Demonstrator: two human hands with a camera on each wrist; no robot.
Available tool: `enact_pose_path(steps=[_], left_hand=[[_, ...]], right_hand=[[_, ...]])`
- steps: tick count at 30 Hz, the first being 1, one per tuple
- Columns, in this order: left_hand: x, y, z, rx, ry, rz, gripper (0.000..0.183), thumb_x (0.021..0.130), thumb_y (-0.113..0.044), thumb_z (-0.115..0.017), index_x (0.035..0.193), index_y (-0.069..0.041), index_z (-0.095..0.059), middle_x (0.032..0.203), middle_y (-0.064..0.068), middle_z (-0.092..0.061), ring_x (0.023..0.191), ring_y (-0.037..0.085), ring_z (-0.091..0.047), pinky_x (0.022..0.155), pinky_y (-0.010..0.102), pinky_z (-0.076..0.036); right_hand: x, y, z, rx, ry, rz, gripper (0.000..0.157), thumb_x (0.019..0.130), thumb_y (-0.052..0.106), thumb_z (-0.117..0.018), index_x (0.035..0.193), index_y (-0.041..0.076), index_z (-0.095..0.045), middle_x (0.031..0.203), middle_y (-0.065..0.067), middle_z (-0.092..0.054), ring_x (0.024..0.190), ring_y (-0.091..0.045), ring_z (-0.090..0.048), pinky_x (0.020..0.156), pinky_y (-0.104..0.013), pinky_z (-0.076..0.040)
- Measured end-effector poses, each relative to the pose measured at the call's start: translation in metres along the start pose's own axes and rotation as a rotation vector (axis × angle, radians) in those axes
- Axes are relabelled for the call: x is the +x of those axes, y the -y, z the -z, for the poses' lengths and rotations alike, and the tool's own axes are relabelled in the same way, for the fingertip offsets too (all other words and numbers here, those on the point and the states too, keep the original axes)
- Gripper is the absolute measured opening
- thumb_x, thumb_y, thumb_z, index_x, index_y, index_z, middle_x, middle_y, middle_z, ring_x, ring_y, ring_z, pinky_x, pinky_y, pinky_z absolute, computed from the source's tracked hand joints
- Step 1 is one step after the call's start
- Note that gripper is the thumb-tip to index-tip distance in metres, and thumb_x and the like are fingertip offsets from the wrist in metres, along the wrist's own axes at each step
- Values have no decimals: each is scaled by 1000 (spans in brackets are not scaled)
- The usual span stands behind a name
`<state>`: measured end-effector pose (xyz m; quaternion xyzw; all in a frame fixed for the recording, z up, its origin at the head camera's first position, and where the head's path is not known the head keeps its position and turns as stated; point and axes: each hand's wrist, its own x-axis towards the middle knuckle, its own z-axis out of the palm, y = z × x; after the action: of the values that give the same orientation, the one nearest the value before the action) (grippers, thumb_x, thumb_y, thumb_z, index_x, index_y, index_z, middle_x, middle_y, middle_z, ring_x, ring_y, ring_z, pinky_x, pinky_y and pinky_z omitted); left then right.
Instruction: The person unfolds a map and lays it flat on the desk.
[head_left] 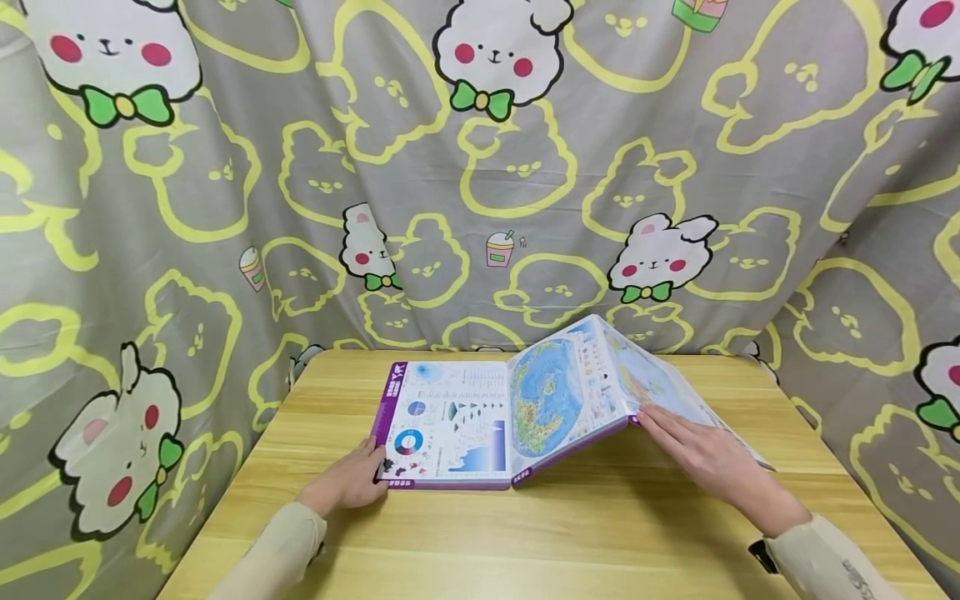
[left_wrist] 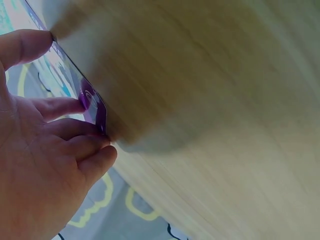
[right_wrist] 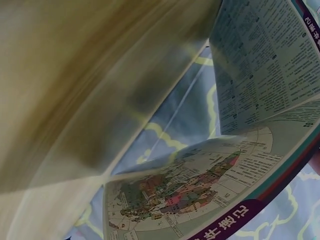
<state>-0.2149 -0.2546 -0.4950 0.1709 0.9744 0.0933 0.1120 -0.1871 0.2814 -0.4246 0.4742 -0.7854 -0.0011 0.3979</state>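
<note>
A purple-edged folding map (head_left: 551, 400) lies across the table, its left panel flat and covered with charts. The middle and right panels rise into a peak. At the near left corner, my left hand (head_left: 350, 479) touches the map's edge. Its thumb and relaxed fingers (left_wrist: 65, 107) are spread along the purple border in the left wrist view. My right hand (head_left: 701, 454) holds the near edge at the raised fold, fingers over the right panel. The thumb is hidden. From below, the right wrist view shows the printed back (right_wrist: 180, 195) of the lifted panels and only a sliver of the hand.
The map lies on a light wooden table (head_left: 420, 542), with table surface in front and on both sides. A grey curtain (head_left: 465, 192) printed with rabbits and yellow outlines hangs close behind the table and along its sides.
</note>
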Motion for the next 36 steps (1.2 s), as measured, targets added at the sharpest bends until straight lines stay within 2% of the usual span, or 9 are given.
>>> enact_pose_path(steps=[4, 10, 19, 27, 36], left_hand=[[-1, 2, 1, 1, 1, 1, 66, 86, -28, -58, 137, 10, -39, 145, 37, -22, 135, 45, -23, 111, 51, -23], [0, 7, 0, 2, -10, 18, 66, 85, -28, -59, 136, 9, -40, 145, 36, -23, 135, 45, -24, 110, 52, -24], [0, 14, 0, 5, -7, 43, 67, 85, -28, -59, 137, 9, -39, 146, 36, -22, 135, 46, -23, 110, 53, -24], [-4, 18, 3, -29, -2, 60, 71, 84, -26, -59, 139, 11, -34, 146, 36, -20, 135, 47, -22, 110, 53, -23], [-3, 26, 2, -41, 6, 96, 74, 85, -26, -59, 141, 11, -31, 148, 34, -19, 136, 46, -20, 111, 54, -21]], right_hand=[[-7, 0, -2, 6, 12, -3, 45, 104, 6, -18, 120, -5, -59, 122, -20, -59, 98, -30, -63, 56, -38, -53], [-16, 1, -6, 8, 45, -4, 46, 104, 6, -17, 120, -6, -59, 123, -22, -58, 99, -32, -63, 67, -40, -55], [-31, 1, -13, 13, 123, -31, 54, 103, 8, -10, 121, -3, -59, 124, -19, -58, 103, -32, -61, 70, -40, -55], [-38, 4, -20, 41, 134, -37, 55, 105, 11, -11, 119, -1, -63, 122, -15, -60, 103, -30, -62, 71, -40, -55], [-44, 10, -27, 56, 201, -41, 57, 105, 14, -10, 119, 1, -63, 122, -14, -61, 105, -29, -61, 74, -40, -55]])
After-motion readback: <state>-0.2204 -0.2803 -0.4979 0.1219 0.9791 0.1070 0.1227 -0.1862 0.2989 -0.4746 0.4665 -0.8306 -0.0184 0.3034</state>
